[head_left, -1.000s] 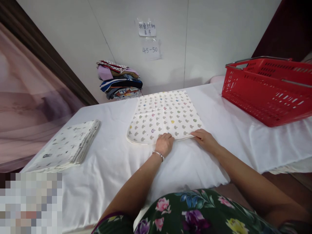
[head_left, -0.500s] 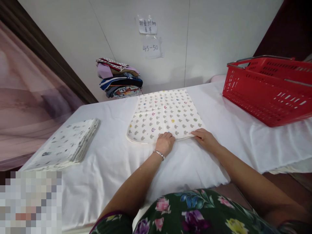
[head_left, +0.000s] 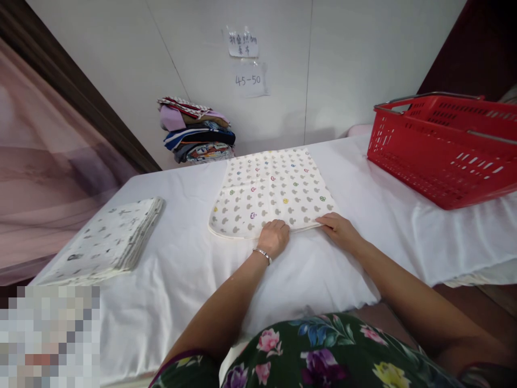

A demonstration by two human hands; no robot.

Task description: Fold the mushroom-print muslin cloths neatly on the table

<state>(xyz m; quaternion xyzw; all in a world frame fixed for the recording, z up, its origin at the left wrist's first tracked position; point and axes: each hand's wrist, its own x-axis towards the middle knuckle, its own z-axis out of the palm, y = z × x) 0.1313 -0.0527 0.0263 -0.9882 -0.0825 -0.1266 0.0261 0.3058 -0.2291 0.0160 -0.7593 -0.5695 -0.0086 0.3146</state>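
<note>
A white cloth [head_left: 274, 188] printed with grey and coloured mushrooms lies folded in layers on the table, its near left corner rounded. At the middle of its near edge is my left hand [head_left: 274, 237], fingers curled on the edge and a bracelet on the wrist. My right hand [head_left: 338, 229] pinches the same edge at the near right corner between thumb and fingers. The undersides of the fingers are hidden on both hands.
A stack of folded white printed cloths [head_left: 105, 237] lies at the table's left. On the right stands a red plastic basket [head_left: 440, 156]. Beyond the far edge is a pile of folded fabrics [head_left: 197, 132]. White sheeting [head_left: 173, 253] covers the table; paper signs [head_left: 248, 81] hang on the wall.
</note>
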